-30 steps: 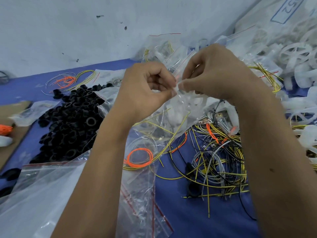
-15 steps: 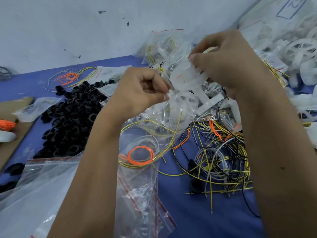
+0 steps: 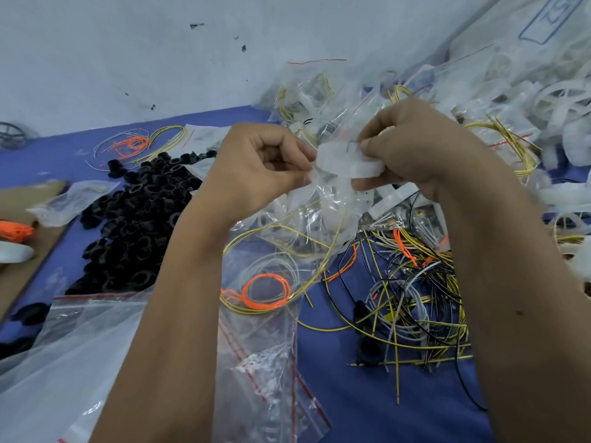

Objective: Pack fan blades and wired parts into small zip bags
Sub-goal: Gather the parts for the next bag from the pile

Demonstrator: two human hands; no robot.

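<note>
My left hand (image 3: 256,169) pinches the mouth of a small clear zip bag (image 3: 323,199) that hangs below it. My right hand (image 3: 415,148) grips a white plastic fan blade (image 3: 348,159) by its ring, right at the bag's opening and touching my left fingers. Yellow wires trail out below the bag. A tangle of yellow, black, grey and orange wired parts (image 3: 412,292) lies on the blue surface under my right forearm. More white fan blades (image 3: 550,100) are heaped at the far right.
A pile of black rings (image 3: 134,225) lies at left. Empty zip bags with red strips (image 3: 262,362) lie in front, one holding an orange wire coil (image 3: 265,290). Filled bags (image 3: 319,91) stack against the wall. Cardboard (image 3: 22,238) sits at the far left.
My right hand lifted the fan blade up, then brought it down and left to the bag mouth held by my left hand. The left hand stayed roughly in place.
</note>
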